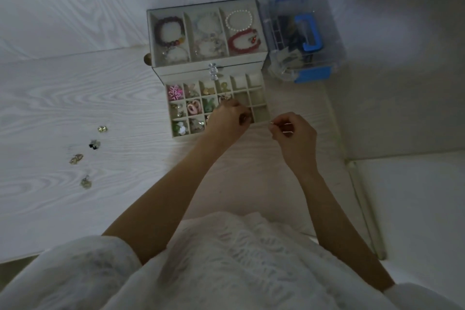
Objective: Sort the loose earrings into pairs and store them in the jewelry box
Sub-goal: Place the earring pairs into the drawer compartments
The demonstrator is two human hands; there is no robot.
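A white jewelry box [261, 63] stands at the back of the white table, its top tray holding bracelets. Its lower drawer [260, 113] is pulled out, a grid of small compartments, many with earrings in them. My left hand [230, 118] hovers over the drawer's front middle, fingers curled round a small dark earring. My right hand [293, 134] is just right of the drawer's front corner and pinches a tiny shiny piece. Several loose earrings lie on the table at left: a gold one [102, 129], a black-and-white one [94, 144], a gold one [76, 158] and a pale one [86, 182].
A clear plastic case with blue handle and latches [305, 35] stands right of the jewelry box. The table's right edge [337, 148] runs close beside my right hand. A wall rises behind the box. My white garment fills the bottom of the view.
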